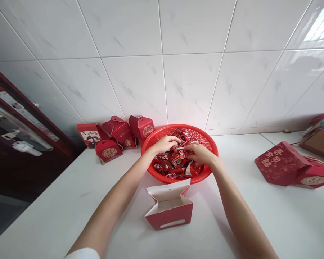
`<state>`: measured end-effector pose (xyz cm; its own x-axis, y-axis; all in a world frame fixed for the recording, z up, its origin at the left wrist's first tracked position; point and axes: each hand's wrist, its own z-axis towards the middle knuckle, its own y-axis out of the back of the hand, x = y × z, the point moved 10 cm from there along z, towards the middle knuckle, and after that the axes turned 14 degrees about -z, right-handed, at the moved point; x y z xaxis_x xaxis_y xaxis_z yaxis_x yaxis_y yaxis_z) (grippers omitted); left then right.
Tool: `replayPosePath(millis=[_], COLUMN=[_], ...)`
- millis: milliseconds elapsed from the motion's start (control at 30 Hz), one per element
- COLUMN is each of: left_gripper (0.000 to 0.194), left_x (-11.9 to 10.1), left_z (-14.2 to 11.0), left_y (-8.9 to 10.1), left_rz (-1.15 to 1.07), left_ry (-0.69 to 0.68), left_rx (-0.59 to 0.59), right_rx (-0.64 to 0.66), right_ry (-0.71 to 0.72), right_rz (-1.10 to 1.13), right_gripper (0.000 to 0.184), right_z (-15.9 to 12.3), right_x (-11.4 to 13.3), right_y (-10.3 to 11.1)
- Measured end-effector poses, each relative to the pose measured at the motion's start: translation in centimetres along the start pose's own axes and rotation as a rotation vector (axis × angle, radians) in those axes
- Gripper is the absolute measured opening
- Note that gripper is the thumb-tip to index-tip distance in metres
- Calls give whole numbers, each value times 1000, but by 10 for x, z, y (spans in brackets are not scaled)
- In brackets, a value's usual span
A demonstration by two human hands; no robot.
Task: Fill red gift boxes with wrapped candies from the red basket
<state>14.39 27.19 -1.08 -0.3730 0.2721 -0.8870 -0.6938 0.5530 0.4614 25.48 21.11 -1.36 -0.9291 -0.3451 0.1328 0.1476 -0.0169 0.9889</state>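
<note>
A round red plastic basket (202, 136) stands on the white counter against the tiled wall and holds several red-wrapped candies (172, 163). Both my hands reach into it. My left hand (164, 143) is curled over the candies at the back left, fingers pinched on a wrapper. My right hand (199, 153) is closed around candies at the right side of the pile. In front of the basket stands an open red gift box (169, 212) with its white flaps up and nothing visible inside.
Several closed red gift boxes (118, 135) are grouped at the back left by the wall. Flat red boxes (288, 163) lie on the right, a brown carton (320, 142) beyond them. A dark red door (18, 144) with a metal lock stands at the left edge.
</note>
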Motion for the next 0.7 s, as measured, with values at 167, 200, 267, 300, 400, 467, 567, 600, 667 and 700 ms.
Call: replayPosePath(millis=[167, 200, 267, 300, 400, 467, 567, 600, 667, 700], left_gripper=[45, 54, 65, 66, 53, 37, 29, 36, 45, 46], left_x=[10, 13, 19, 20, 17, 13, 6, 3, -5, -9], left_z=[-1, -1, -2, -2, 0, -1, -3, -3, -4, -5], left_y=[-9, -12, -18, -21, -25, -28, -30, -29, -25, -22], left_rz=[94, 134, 218, 248, 248, 226, 199, 168, 69, 10], left_ry=[49, 72, 108, 114, 81, 54, 25, 12, -28, -56], left_rx=[76, 103, 149, 161, 172, 188, 204, 193, 151, 127], right_rx=[-4, -1, 3, 4, -2, -11, -50, -73, -154, -198], right_ry=[6, 7, 5, 1, -10, -8, -4, -4, -10, -10], right_rz=[23, 29, 42, 51, 90, 133, 214, 230, 297, 364], right_gripper=[31, 35, 44, 48, 54, 55, 38, 28, 17, 18], right_z=[1, 1, 1, 2, 2, 2, 1, 1, -1, -2], right_x=[0, 0, -1, -1, -3, -3, -5, -7, -10, -12], right_y=[-2, -3, -6, -7, -7, -6, 0, 3, 13, 19])
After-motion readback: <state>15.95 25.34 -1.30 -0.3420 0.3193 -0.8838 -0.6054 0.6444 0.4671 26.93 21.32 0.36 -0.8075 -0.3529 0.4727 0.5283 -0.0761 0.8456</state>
